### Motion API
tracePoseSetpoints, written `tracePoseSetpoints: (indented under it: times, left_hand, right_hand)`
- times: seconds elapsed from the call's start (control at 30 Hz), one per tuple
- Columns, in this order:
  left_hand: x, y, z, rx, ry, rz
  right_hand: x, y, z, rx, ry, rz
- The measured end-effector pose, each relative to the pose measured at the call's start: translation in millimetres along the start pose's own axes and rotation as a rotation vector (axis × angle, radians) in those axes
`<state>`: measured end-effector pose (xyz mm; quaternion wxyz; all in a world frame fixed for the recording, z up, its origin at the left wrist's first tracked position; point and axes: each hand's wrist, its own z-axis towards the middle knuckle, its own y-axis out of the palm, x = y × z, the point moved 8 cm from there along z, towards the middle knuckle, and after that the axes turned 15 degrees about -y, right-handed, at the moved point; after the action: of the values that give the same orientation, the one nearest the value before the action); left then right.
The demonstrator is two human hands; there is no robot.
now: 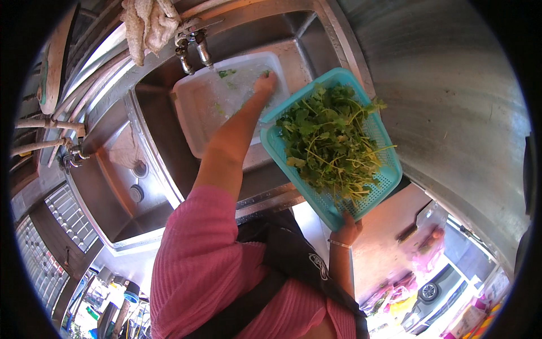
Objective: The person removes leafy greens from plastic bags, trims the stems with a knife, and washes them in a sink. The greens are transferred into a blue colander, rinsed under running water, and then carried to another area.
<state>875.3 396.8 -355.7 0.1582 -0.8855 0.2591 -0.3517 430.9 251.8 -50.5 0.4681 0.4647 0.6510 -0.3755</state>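
Observation:
My left hand (265,83) reaches into a translucent plastic tub (186,127) of water in the sink, its fingers bunched around a small piece of green leaf (266,73). More loose leaves (227,73) float near the stream from the tap (203,53). At the lower edge of a turquoise perforated plastic basket (281,159), my right hand (348,229) grips the rim. The basket is tilted, its upper left side overlapping the tub's right side. Inside it lies a large heap of leafy green herbs with stems (330,135), resembling coriander; a few stems stick out over the right rim.
A second steel sink basin (114,182) with a drain lies left. A cloth (148,25) hangs beside the taps. A metal wall (444,84) rises on the right. A cleaver (417,220) and plastic bags (394,292) lie lower right.

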Motion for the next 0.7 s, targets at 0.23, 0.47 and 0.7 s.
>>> tracePoseSetpoints:
  times: [0.23, 0.47, 0.7]
  left_hand:
    - [6.6, 13.9, -86.7, -0.351, 0.384, 0.543]
    - [44.0, -51.4, -106.2, 0.047, 0.495, 0.573]
    - [40.3, -75.2, -70.9, -0.035, 0.236, 1.056]
  right_hand:
    - [1.0, -2.9, 1.3, 0.002, -0.012, -0.041]
    - [4.1, -12.8, 6.8, -0.025, -0.019, -0.064]
    - [3.5, -15.0, 7.7, 0.037, -0.026, -0.144]
